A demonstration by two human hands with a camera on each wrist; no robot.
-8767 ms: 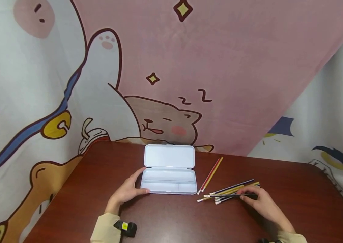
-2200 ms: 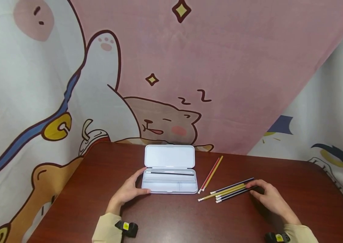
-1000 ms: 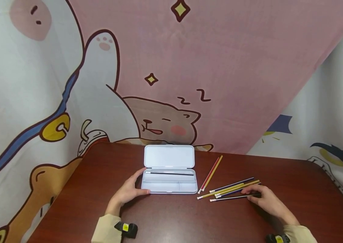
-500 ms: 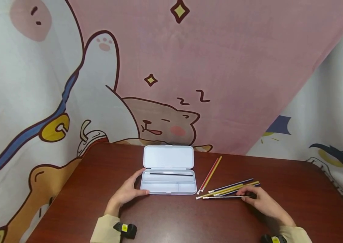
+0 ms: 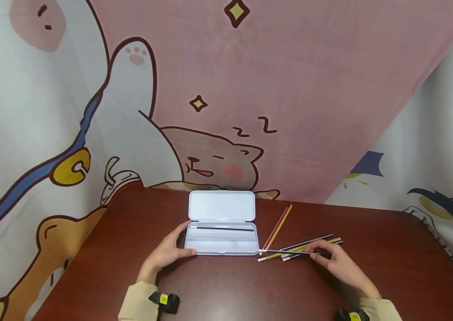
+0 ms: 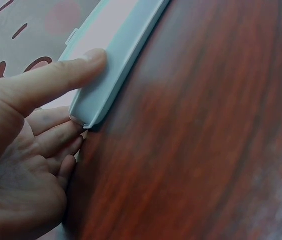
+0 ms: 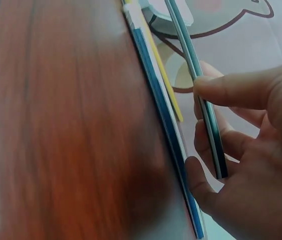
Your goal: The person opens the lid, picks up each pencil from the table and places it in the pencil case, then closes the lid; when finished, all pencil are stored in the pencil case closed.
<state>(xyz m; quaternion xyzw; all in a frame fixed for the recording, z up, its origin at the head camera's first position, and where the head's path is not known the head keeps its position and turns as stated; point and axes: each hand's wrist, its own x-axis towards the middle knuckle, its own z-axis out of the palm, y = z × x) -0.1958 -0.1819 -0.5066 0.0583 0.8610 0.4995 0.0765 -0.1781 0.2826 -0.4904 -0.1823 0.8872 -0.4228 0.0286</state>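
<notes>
A white pencil case (image 5: 221,206) lies with its lid up on the table. My left hand (image 5: 165,256) holds its left end, thumb on the front side and fingers round the corner; the left wrist view shows the thumb (image 6: 75,72) on the case wall. One dark pencil (image 5: 226,228) lies in the long back compartment. My right hand (image 5: 340,264) pinches another dark pencil (image 7: 212,130) between thumb and fingers, raised over the loose pencils. Its white eraser end points left, close to the case's front right corner. The palm partly hides its other end.
Under the held pencil lie several loose pencils, among them a yellow pencil (image 5: 272,257) and a dark blue pencil (image 5: 322,237). A red pencil (image 5: 276,226) and a yellow one lie side by side right of the case. A cartoon cloth (image 5: 310,111) hangs behind the table (image 5: 218,285).
Earlier, my right hand held a dark pencil that now lies in the case. Over the last second it has drawn another from the pile, lifting it leftward. My left hand stays put.
</notes>
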